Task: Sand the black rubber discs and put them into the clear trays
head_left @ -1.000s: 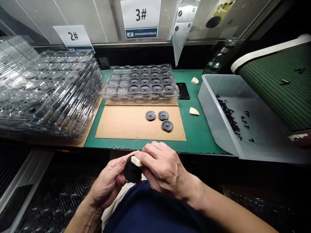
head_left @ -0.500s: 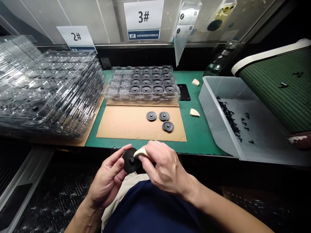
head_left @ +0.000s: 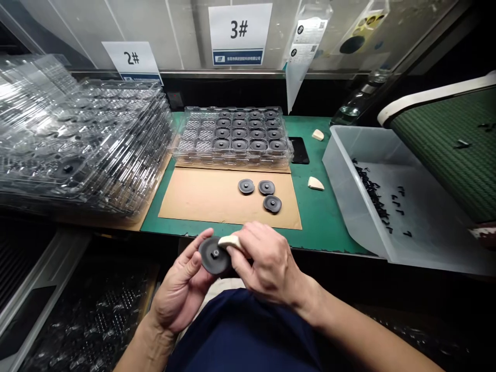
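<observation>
Over my lap, my left hand [head_left: 185, 281] grips the edge of a round black plastic disc [head_left: 211, 261] with a small raised post at its centre. Between thumb and fingers, my right hand [head_left: 265, 258] pinches a cream-coloured wedge, like a sponge piece [head_left: 229, 242], whose tip rests on or just over the disc's upper right face. Three similar dark discs [head_left: 273, 204] lie on the cardboard sheet [head_left: 201, 196] beyond my hands. Behind them, a clear plastic tray [head_left: 194, 150] holds several more discs in its pockets, the left pockets showing no disc.
Tall stacks of clear trays [head_left: 127, 150] stand at the left. Two cream wedges [head_left: 315, 183] and a black phone-like slab [head_left: 299, 150] lie on the green mat [head_left: 325, 222]. A translucent bin [head_left: 352, 217] with small black parts sits at right, beside a green mesh panel [head_left: 445, 139].
The disc in my left hand has tilted so its face shows lighter and more fully. My right hand keeps the wedge against its upper right. The whole view has shifted slightly.
</observation>
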`<state>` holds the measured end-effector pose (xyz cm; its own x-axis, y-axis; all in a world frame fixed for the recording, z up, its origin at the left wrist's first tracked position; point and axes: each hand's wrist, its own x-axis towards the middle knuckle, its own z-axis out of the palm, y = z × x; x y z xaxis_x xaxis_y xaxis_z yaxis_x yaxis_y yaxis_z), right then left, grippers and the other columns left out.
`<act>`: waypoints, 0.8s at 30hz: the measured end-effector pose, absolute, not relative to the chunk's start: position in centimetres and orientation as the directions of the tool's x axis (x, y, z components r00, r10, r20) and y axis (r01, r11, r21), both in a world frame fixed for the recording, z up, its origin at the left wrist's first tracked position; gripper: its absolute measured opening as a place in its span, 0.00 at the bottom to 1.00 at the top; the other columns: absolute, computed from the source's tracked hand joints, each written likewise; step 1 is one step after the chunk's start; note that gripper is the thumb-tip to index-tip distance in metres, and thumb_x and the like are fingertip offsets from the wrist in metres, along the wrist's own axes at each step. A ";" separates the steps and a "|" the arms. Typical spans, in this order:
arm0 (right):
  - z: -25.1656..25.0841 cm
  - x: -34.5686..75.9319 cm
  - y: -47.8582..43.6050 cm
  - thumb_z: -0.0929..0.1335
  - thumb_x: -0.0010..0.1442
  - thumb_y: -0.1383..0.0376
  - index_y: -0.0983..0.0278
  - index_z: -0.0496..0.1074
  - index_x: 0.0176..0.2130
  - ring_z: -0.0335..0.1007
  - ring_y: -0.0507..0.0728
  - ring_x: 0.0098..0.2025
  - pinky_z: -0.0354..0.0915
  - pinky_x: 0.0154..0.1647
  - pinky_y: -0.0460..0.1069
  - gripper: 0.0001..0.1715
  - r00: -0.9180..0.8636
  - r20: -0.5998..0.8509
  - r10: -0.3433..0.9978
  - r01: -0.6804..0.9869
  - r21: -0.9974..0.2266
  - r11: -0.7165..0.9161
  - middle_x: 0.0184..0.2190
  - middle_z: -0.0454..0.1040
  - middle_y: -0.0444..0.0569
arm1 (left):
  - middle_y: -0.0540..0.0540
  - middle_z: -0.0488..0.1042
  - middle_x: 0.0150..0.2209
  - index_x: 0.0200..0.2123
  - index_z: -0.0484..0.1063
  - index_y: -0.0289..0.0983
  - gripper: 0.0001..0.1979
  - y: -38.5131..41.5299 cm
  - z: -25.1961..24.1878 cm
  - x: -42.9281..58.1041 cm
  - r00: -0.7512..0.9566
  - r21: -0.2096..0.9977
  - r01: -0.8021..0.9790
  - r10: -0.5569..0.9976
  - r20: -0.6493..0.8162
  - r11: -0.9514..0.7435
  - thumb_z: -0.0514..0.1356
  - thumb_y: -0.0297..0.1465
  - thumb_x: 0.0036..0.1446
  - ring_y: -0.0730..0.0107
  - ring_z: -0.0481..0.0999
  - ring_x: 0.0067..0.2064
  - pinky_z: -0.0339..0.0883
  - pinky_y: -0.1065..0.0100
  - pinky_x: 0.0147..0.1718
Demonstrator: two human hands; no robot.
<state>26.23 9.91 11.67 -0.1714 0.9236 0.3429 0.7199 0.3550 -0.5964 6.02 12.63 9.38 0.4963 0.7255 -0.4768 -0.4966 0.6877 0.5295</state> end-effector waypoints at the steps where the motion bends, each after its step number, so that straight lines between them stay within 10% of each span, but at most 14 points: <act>1: 11.7 25.9 9.8 0.63 0.69 0.63 0.63 0.67 0.30 0.57 0.52 0.28 0.55 0.31 0.50 0.15 -0.082 0.230 0.970 0.675 -0.703 0.224 0.26 0.65 0.44 | 0.44 0.81 0.55 0.56 0.78 0.45 0.21 12.7 9.5 6.1 0.431 0.590 -0.514 0.782 -0.450 0.622 0.70 0.29 0.60 0.62 0.80 0.55 0.71 0.62 0.58; 5: 12.2 25.1 9.6 0.62 0.71 0.60 0.62 0.62 0.29 0.52 0.49 0.24 0.49 0.24 0.47 0.18 -0.093 -0.114 0.989 0.429 -0.901 -0.063 0.23 0.60 0.38 | 0.44 0.82 0.54 0.52 0.80 0.46 0.24 12.9 10.0 6.3 0.301 0.748 -0.484 0.889 -0.344 0.453 0.75 0.25 0.51 0.54 0.78 0.59 0.72 0.61 0.58; 11: 12.8 25.9 9.9 0.64 0.68 0.66 0.63 0.67 0.32 0.58 0.53 0.32 0.55 0.37 0.51 0.11 -0.162 0.241 0.957 0.693 -0.663 0.284 0.29 0.67 0.44 | 0.42 0.82 0.53 0.56 0.80 0.43 0.20 13.1 10.1 5.2 0.483 0.644 -0.412 0.754 -0.446 0.645 0.69 0.32 0.61 0.59 0.81 0.53 0.73 0.65 0.55; 24: 13.4 27.2 10.1 0.62 0.71 0.68 0.58 0.75 0.51 0.64 0.57 0.42 0.61 0.44 0.53 0.15 -0.609 0.361 0.706 0.569 -0.422 0.706 0.45 0.72 0.50 | 0.40 0.84 0.39 0.43 0.84 0.34 0.13 11.6 9.2 5.7 0.653 0.398 -0.318 0.503 -0.566 0.861 0.66 0.37 0.64 0.62 0.82 0.35 0.79 0.61 0.35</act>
